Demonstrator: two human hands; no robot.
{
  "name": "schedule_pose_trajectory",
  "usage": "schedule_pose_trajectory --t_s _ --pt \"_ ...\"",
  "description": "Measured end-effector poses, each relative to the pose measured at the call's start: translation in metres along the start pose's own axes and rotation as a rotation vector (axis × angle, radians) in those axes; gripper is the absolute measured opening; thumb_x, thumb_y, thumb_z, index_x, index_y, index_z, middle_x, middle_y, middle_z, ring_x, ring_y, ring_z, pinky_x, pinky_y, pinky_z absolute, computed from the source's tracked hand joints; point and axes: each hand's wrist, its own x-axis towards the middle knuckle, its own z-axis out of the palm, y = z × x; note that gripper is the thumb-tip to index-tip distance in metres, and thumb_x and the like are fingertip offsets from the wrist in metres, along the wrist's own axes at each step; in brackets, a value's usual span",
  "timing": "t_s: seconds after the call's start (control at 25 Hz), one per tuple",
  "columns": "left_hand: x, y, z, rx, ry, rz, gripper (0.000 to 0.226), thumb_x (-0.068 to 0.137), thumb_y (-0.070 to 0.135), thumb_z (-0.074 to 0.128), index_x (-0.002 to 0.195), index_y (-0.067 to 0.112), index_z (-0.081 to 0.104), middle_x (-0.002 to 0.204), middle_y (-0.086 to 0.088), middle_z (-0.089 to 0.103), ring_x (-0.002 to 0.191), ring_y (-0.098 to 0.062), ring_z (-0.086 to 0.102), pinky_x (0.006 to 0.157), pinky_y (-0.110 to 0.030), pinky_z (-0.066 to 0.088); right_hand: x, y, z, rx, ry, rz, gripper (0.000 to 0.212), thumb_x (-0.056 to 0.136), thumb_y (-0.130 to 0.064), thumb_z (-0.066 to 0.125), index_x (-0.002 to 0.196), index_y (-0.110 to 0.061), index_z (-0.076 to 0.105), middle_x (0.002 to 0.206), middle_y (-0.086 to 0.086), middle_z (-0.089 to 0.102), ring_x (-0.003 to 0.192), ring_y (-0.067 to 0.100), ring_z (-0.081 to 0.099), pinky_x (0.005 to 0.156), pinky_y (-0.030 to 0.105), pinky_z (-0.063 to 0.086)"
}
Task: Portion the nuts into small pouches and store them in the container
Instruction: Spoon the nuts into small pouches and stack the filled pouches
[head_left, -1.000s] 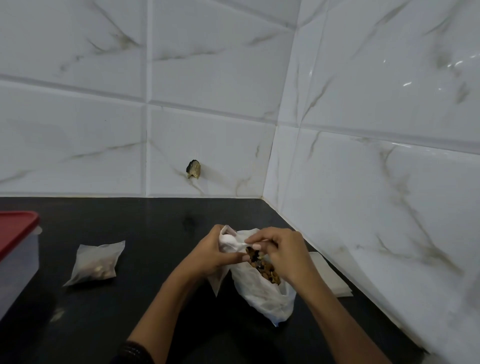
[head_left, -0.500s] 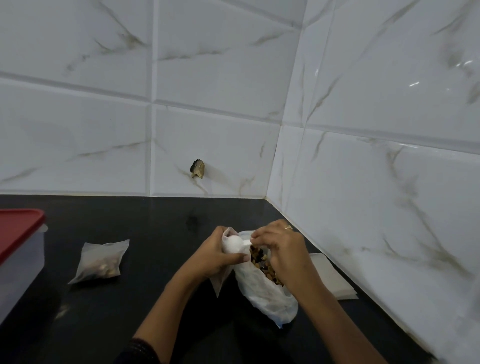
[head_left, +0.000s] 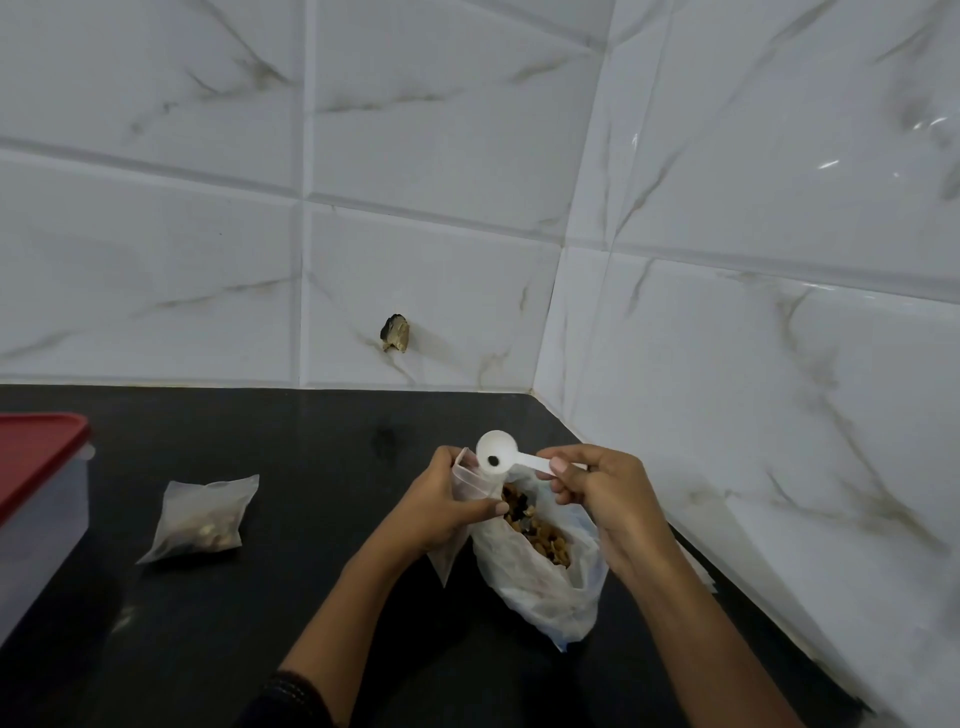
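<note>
Head view. The left hand (head_left: 441, 505) grips a small translucent plastic pouch (head_left: 470, 475) at its mouth, touching the crumpled white plastic bag (head_left: 545, 587) of mixed brown nuts (head_left: 537, 532). The right hand (head_left: 613, 499) pinches the handle of a white plastic scoop (head_left: 496, 452) above that bag; the scoop carries one dark piece. A filled translucent pouch (head_left: 200, 519) and a red-lidded clear plastic container (head_left: 36, 499) lie well left of the bag. Recommended: hold the pouch mouth wide under the scoop's lip and tip slowly.

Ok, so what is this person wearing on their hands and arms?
Both hands, left hand and right hand, are bare, no gloves, and the forearms are uncovered. Further up the left arm a dark band shows, a sleeve edge or bangles; which, I cannot tell.
</note>
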Motion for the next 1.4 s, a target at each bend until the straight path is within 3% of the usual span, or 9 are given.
schedule_pose_trajectory --t_s 0.12,0.28,0.52,0.68,0.76,0.92,1.04,1.12,1.4 --pt "0.000 -0.002 0.000 0.012 0.040 0.003 0.046 0.077 0.022 0.073 0.112 0.022 0.043 0.118 0.003 0.048 0.109 -0.013 0.049 0.080 -0.019 0.044 0.000 0.009 -0.005 -0.341 0.172 -0.128 0.019 0.090 -0.006 0.055 0.096 -0.012 0.073 0.084 0.004 0.069 0.060 0.002 0.053 0.063 0.016 0.049" --pt "0.001 -0.002 -0.001 -0.013 0.110 0.007 0.039 0.080 0.022 0.070 0.111 0.021 0.045 0.113 0.005 0.052 0.106 -0.012 0.051 0.087 -0.025 0.045 0.001 0.027 0.011 -0.851 -0.012 -0.145 0.029 0.093 -0.010 0.049 0.116 -0.016 0.066 0.112 0.009 0.065 0.084 0.016 0.062 0.070 0.015 0.047" --pt "-0.004 -0.001 -0.003 -0.043 0.208 0.035 0.049 0.078 0.021 0.073 0.116 0.013 0.042 0.107 0.007 0.053 0.103 -0.009 0.053 0.076 -0.012 0.044 0.010 0.022 0.021 -0.991 -0.224 -0.039 0.026 0.095 -0.025 0.046 0.101 -0.013 0.069 0.105 0.013 0.061 0.084 0.021 0.055 0.078 0.026 0.046" --pt "-0.011 0.005 -0.003 -0.090 0.277 0.033 0.058 0.076 0.012 0.074 0.116 0.013 0.032 0.096 0.013 0.045 0.086 0.002 0.049 0.066 -0.009 0.045 -0.001 0.003 0.031 -0.606 -0.076 -0.358 0.022 0.092 -0.025 0.053 0.108 -0.014 0.064 0.109 0.004 0.064 0.096 0.018 0.057 0.089 0.027 0.046" --pt "-0.016 0.008 -0.006 -0.127 0.294 0.021 0.058 0.076 0.010 0.073 0.114 0.014 0.029 0.098 0.009 0.046 0.085 -0.001 0.052 0.064 -0.012 0.048 -0.010 -0.007 0.049 -0.413 -0.220 -0.416 0.022 0.088 -0.024 0.060 0.109 -0.018 0.063 0.110 -0.001 0.056 0.098 0.014 0.056 0.085 0.020 0.047" --pt "-0.038 0.010 -0.043 -0.026 0.215 -0.004 0.056 0.079 0.008 0.070 0.114 0.018 0.027 0.098 0.012 0.044 0.084 0.002 0.050 0.061 -0.009 0.047 -0.013 -0.015 0.095 -0.293 -0.348 -0.370 0.015 0.088 -0.015 0.060 0.102 -0.016 0.065 0.100 -0.004 0.047 0.091 0.009 0.050 0.069 0.006 0.041" --pt "-0.055 -0.003 -0.082 -0.131 0.270 -0.050 0.043 0.083 0.013 0.065 0.117 0.015 0.039 0.106 0.004 0.053 0.091 -0.004 0.055 0.070 -0.014 0.050 -0.010 -0.009 0.130 -0.009 -0.386 -0.264 0.018 0.087 -0.007 0.060 0.083 -0.025 0.065 0.101 0.002 0.053 0.094 0.015 0.057 0.074 0.018 0.053" --pt "-0.056 -0.015 -0.100 -0.375 0.387 -0.113 0.030 0.089 0.019 0.057 0.116 0.008 0.051 0.111 -0.010 0.060 0.098 -0.019 0.059 0.081 -0.032 0.053 -0.007 0.001 0.151 0.141 -0.348 -0.231 0.029 0.085 -0.002 0.060 0.082 -0.030 0.065 0.100 0.007 0.060 0.089 0.017 0.061 0.073 0.025 0.055" --pt "-0.032 -0.032 -0.105 -0.489 0.515 -0.198 0.017 0.093 0.018 0.053 0.091 0.003 0.062 0.079 -0.010 0.061 0.077 -0.024 0.056 0.079 -0.042 0.049 0.008 0.020 0.164 0.401 -0.232 -0.087 0.030 0.081 0.004 0.064 0.097 -0.021 0.056 0.079 0.000 0.060 0.070 0.012 0.058 0.054 0.013 0.048"
